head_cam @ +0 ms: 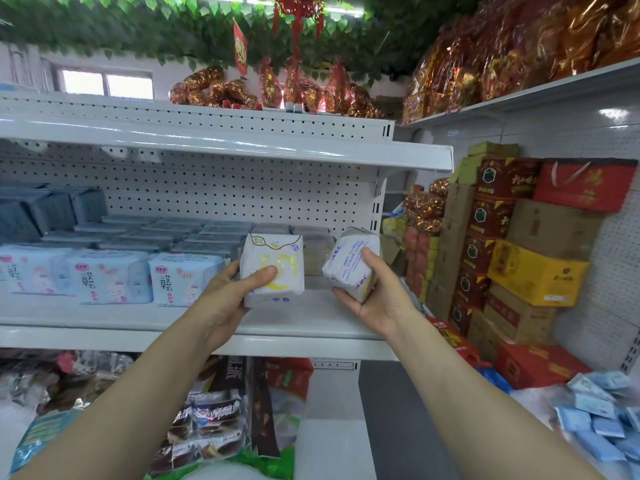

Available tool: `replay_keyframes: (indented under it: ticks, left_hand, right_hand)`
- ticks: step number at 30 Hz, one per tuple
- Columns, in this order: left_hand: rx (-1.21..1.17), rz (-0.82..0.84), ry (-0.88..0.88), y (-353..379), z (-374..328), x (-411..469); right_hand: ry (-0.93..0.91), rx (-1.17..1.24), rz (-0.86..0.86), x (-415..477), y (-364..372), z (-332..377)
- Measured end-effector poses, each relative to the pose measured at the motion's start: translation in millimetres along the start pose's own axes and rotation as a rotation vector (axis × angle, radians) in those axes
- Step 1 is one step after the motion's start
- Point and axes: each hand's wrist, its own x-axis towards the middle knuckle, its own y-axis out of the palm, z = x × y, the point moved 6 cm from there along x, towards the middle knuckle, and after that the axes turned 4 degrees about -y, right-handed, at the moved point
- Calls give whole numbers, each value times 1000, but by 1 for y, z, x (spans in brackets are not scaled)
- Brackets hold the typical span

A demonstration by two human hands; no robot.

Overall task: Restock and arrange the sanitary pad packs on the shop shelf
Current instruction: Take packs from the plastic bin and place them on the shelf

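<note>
Left hand (228,292) covers yellow pack's (273,251) corner; right hand (381,299) overlaps ABC pack's (346,252) print.

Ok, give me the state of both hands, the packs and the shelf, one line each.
left hand: grips the yellow-print pack, thumb on its front.
right hand: grips the ABC pack, fingers under it.
yellow-print pack: upright, face out, low over the shelf.
ABC pack: tilted, in the hand.
pink-print packs: upright in a front row, faces out.
shelf: packs fill its left part.
</note>
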Motion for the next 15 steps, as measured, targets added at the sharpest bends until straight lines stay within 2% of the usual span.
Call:
replay_keyframes:
  ticks: [7, 15]
  left_hand:
    - [16, -16, -14, -4, -2, 0]
    - [59, -24, -19, -7, -4, 1]
  right_hand:
    - [33, -136, -47, 0, -5, -2]
    - [29, -408, -52, 9, -1, -5]
